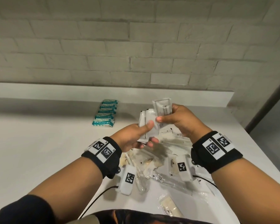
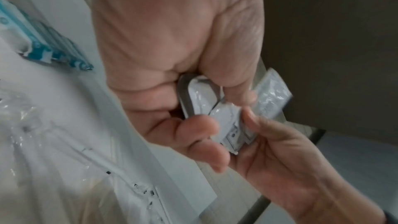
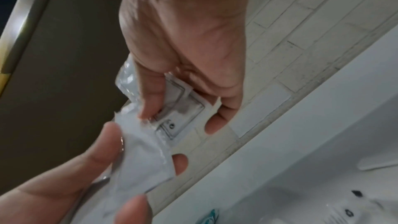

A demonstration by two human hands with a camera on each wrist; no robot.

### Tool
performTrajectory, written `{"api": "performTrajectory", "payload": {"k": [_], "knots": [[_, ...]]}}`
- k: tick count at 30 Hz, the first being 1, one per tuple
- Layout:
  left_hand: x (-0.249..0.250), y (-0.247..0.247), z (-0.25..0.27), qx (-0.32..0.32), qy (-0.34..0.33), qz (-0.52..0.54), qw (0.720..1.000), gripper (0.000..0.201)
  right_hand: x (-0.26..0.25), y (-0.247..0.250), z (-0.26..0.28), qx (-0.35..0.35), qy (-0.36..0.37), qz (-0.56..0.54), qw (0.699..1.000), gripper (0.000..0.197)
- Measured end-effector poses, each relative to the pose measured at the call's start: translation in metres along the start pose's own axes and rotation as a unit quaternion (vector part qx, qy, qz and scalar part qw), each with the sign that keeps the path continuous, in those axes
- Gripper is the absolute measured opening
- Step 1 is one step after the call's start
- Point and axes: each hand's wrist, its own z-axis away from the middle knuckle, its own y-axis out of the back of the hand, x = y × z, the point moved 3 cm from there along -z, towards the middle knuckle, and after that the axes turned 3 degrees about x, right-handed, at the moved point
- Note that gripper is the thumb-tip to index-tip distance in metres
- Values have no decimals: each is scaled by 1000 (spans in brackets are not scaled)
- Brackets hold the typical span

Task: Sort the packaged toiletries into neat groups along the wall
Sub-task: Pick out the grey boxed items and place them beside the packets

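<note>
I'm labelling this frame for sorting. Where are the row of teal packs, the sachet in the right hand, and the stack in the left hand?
row of teal packs [image 1: 105, 112], head view, middle pack.
sachet [image 1: 163, 107], head view, printed face.
stack [image 1: 148, 126], head view, front packet.

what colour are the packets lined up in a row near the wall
Teal and white, a row of packets lying on the counter; clearest in the head view.
</note>
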Motion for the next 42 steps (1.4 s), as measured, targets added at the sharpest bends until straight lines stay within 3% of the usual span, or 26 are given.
{"api": "performTrajectory", "payload": {"k": [2,6,10,13,21,23,26,28,29,31,34,39,42], "knots": [[2,5,-1,27,4,73,997,54,-1,8,1,17,41,-10,999,23],[5,18,-8,89,-18,139,986,20,5,15,9,-12,61,64,996,19],[7,26,-13,166,-56,127,976,21,25,24,16,-11,-3,133,991,35],[4,30,-14,204,-70,111,970,20,36,38,20,6,-51,110,993,48],[3,26,-19,237,-103,75,963,14,25,25,15,-17,-101,11,995,28],[6,27,-21,254,-123,167,945,6,29,16,12,-29,-123,-13,992,29],[13,31,-22,270,-147,344,887,7,38,-2,10,-40,-148,-76,985,32],[16,31,-21,270,-140,398,866,6,39,-13,10,-54,-150,-120,980,34],[16,30,-23,257,-126,404,869,6,39,-17,10,-58,-148,-135,978,35],[12,21,-25,210,-91,364,903,16,34,-22,6,-58,-136,-152,977,34],[3,2,-25,154,-54,262,951,16,25,-19,-5,1,-112,-165,980,36],[-6,-13,-17,73,12,154,985,13,21,-12,-12,95,-77,-224,967,44],[-7,-15,-11,13,20,180,983,23,25,-6,-14,124,-75,-218,965,50]]}}
